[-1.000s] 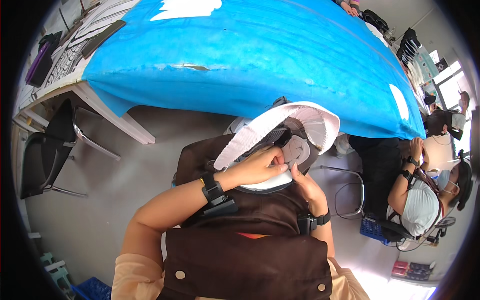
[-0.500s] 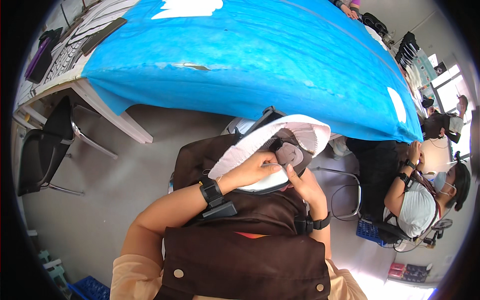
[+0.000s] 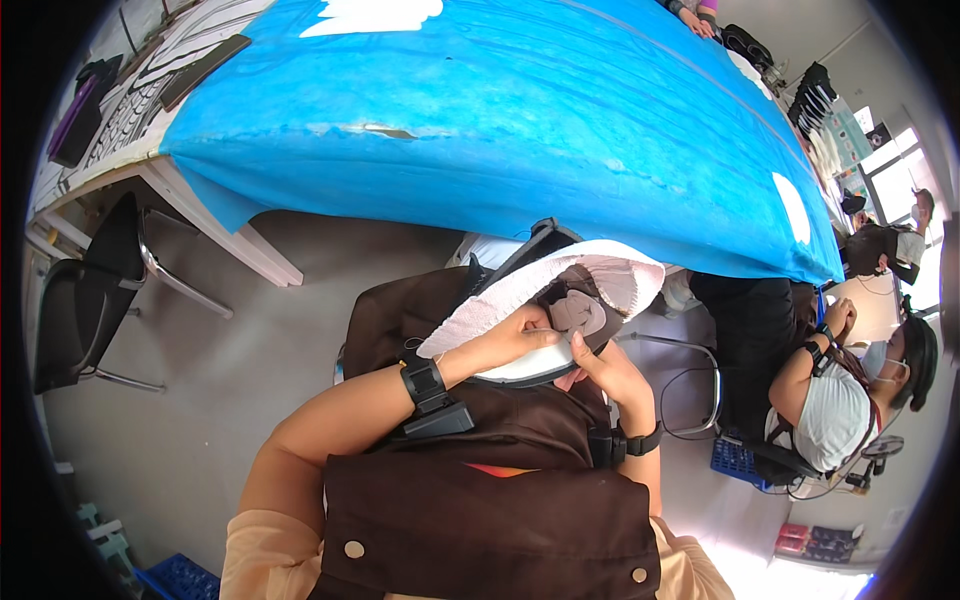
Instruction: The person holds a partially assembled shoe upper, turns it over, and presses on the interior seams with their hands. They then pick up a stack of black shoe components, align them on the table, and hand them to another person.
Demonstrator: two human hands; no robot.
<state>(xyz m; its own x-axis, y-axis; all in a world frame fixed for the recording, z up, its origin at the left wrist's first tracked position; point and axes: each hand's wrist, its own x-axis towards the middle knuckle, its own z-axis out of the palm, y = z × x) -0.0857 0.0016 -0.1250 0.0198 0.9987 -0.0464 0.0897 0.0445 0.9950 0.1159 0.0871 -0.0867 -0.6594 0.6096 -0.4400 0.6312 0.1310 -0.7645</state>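
Observation:
A bowl-shaped, hat-like fabric piece [image 3: 500, 296] rests over my lap, with a pale pinkish-white stitched band and dark edging. Inside it shows a grey-brown rounded patch [image 3: 580, 314] against darker cloth. My left hand [image 3: 512, 338] lies closed along the near rim, its fingers bent into the hollow and partly hidden. Opposite it, my right hand [image 3: 608, 372] pinches the rim near the patch, thumb on the inside and fingers below. Whether a small tool or needle sits between the fingertips cannot be made out.
A blue-covered table [image 3: 500, 130] stretches ahead, with white cutouts [image 3: 375, 15] on it. To the left stands a black chair [image 3: 90, 300]. A seated co-worker [image 3: 835, 400] is at the right, near a metal chair frame [image 3: 716, 385] and a blue crate [image 3: 738, 462].
The fabric piece has tipped slightly, showing more of the patch and the dark part behind it. Both my hands keep their hold. The co-worker's hands have shifted a little.

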